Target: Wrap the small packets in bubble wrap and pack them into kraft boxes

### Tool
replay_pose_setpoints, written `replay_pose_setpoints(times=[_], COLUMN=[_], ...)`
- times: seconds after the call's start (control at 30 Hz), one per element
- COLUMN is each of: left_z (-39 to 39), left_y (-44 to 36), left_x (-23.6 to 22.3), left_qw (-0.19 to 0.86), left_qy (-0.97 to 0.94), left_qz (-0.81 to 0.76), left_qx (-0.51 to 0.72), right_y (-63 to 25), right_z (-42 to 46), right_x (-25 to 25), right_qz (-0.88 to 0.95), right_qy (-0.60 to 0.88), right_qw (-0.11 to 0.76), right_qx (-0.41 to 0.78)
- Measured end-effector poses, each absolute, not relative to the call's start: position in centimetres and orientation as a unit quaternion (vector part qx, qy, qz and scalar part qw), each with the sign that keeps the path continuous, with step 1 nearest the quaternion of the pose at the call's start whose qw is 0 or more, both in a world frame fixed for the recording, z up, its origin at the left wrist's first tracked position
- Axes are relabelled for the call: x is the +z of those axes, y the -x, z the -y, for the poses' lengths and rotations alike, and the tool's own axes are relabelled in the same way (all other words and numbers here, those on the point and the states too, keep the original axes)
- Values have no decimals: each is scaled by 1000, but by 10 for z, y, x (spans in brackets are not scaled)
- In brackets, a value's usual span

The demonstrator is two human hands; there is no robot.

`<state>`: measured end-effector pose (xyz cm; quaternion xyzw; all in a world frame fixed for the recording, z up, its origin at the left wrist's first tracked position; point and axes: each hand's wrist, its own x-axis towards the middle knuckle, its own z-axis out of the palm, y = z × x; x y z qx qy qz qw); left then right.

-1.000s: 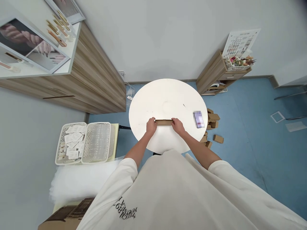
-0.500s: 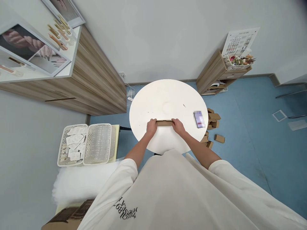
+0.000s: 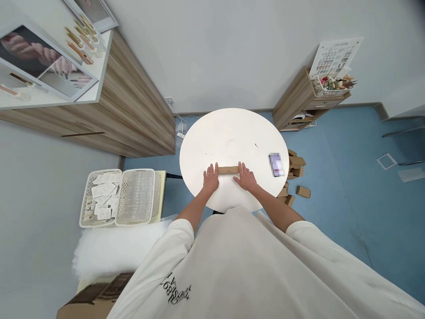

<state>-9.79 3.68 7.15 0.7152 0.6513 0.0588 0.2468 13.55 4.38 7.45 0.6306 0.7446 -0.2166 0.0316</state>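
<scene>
A small, flat brown cardboard box [image 3: 229, 170] lies on the round white table [image 3: 229, 128], its long front side facing me and its lid down. My left hand [image 3: 210, 179] is at the box's left end, fingers stretched out and spread, the nearest ones touching that end. At the right end is my right hand [image 3: 246, 178], fingers extended over the corner and thumb held apart toward me. Neither hand is wrapped round the box.
A purple blurred item [image 3: 276, 165] lies at the table's right. Several small cardboard boxes [image 3: 296, 163] are on the floor beyond. Two white baskets [image 3: 135, 197] stand at left, beside white wrapping material [image 3: 109, 250]. Wooden cabinets [image 3: 139, 106] line the wall.
The box's lid has come down, so its front side now shows closed. My fingers have loosened from gripping the two ends and spread out over them.
</scene>
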Motion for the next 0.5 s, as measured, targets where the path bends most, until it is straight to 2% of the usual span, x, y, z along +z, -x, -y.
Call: replay_pose_setpoints(times=[0.23,0.4,0.5], left_z=[-53,-49,-35], left_y=[94,95,99], left_x=[76,77,67], left_qw=[344,345,353], left_qy=[-674,-669,-672], left_qz=[-651,-643,-637], left_qx=[59,139,136], right_y=[-127,-125,-127], right_z=[-56,-46,-33], right_x=[84,84,76], right_qz=[-693,-690,-692], right_qy=[-659,-658,-652], right_qw=[2,-46,-42], right_qx=[-291,-298,-308])
